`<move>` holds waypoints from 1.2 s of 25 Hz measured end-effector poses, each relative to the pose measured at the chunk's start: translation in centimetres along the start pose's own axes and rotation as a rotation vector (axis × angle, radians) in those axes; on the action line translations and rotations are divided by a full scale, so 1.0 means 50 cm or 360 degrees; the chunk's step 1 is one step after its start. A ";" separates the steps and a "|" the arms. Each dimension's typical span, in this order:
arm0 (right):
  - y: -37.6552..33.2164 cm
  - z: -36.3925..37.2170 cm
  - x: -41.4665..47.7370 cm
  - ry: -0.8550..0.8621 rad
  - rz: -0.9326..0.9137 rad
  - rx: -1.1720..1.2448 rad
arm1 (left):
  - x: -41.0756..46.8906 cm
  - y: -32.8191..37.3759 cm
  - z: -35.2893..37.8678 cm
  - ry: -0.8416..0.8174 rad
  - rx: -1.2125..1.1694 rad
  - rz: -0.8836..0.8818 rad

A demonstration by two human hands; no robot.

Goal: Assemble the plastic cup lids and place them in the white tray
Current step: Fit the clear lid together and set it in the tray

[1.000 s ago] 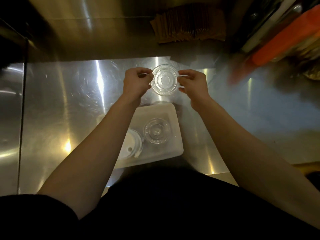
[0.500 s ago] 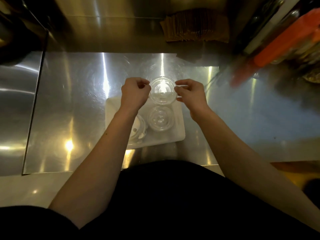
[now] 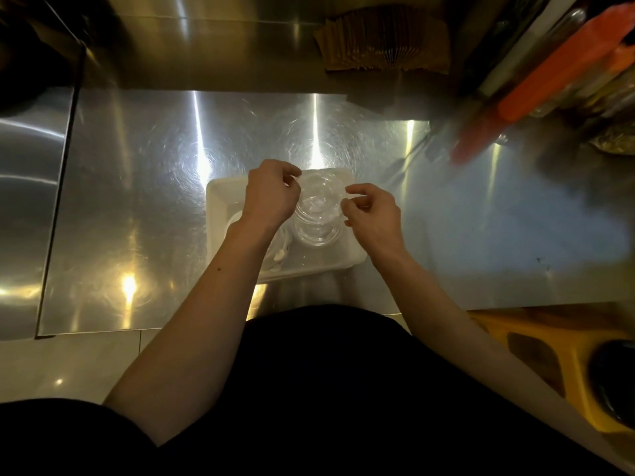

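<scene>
Two hands, left (image 3: pixel 271 197) and right (image 3: pixel 372 214), pinched a clear lid (image 3: pixel 319 197) by opposite rims with their fingers, holding it level over the white tray (image 3: pixel 220 201), apparently to set it onto another lid (image 3: pixel 318 233) there.

Bare forearms, left hand (image 3: pixel 271 195), right hand (image 3: pixel 372 214), apparently black short-sleeved top

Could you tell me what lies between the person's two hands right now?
In the head view, a clear plastic lid sits between the left hand and right hand, over the white tray.
</scene>
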State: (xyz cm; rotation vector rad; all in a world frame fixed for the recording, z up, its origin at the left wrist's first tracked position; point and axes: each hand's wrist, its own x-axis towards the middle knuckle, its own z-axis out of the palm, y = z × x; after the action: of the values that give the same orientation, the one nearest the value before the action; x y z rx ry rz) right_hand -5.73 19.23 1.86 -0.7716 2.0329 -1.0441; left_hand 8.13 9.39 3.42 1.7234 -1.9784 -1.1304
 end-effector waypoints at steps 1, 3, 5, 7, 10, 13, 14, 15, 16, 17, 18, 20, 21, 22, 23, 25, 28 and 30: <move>0.003 0.001 -0.006 0.0007 0.0004 -0.0017 | 0.000 -0.002 0.001 -0.0016 0.0016 0.0008; 0.007 0.003 -0.016 0.0024 -0.0017 -0.0105 | 0.002 -0.006 0.007 -0.0052 0.0053 0.0030; 0.008 0.008 -0.029 0.0029 -0.0042 -0.0212 | 0.003 -0.008 0.013 -0.0078 0.0071 0.0047; 0.010 0.017 -0.043 0.0020 -0.0048 -0.0297 | 0.006 -0.010 0.018 -0.0095 0.0076 0.0050; 0.013 0.025 -0.061 0.0018 -0.0048 -0.0403 | 0.008 -0.019 0.027 -0.0161 0.0107 0.0041; 0.011 0.030 -0.065 0.0037 -0.0087 -0.0465 | 0.013 -0.026 0.032 -0.0227 0.0178 0.0037; 0.008 0.034 -0.064 0.0026 -0.0080 -0.0467 | 0.015 -0.027 0.033 -0.0243 0.0200 0.0040; 0.007 0.037 -0.065 0.0006 -0.0064 -0.0464 | 0.018 -0.027 0.032 -0.0261 0.0220 0.0041; 0.006 0.041 -0.066 -0.0017 -0.0043 -0.0467 | 0.021 -0.028 0.031 -0.0281 0.0240 0.0044; 0.005 0.045 -0.067 -0.0043 -0.0015 -0.0481 | 0.022 -0.028 0.031 -0.0302 0.0256 0.0046; 0.004 0.048 -0.070 -0.0068 0.0013 -0.0496 | 0.023 -0.028 0.031 -0.0325 0.0269 0.0042; 0.006 0.053 -0.071 -0.0112 0.0053 -0.0547 | 0.024 -0.028 0.032 -0.0365 0.0301 0.0033; 0.006 0.055 -0.072 -0.0135 0.0073 -0.0581 | 0.025 -0.028 0.034 -0.0385 0.0321 0.0032; 0.006 0.057 -0.072 -0.0162 0.0093 -0.0612 | 0.026 -0.028 0.035 -0.0405 0.0341 0.0031; 0.007 0.059 -0.071 -0.0186 0.0112 -0.0629 | 0.028 -0.028 0.036 -0.0427 0.0359 0.0032; 0.006 0.060 -0.069 -0.0215 0.0144 -0.0636 | 0.032 -0.027 0.036 -0.0469 0.0382 0.0044; 0.004 0.058 -0.065 -0.0230 0.0255 -0.0595 | 0.035 -0.026 0.040 -0.0533 0.0410 0.0051; 0.005 0.057 -0.060 -0.0240 0.0298 -0.0560 | 0.035 -0.022 0.042 -0.0553 0.0424 0.0070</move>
State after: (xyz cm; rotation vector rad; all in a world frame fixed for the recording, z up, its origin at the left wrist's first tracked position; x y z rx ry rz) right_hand -1.80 20.42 1.40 -0.7903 2.1353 -0.5133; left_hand 7.08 8.56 0.78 1.6844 -2.4612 -1.2708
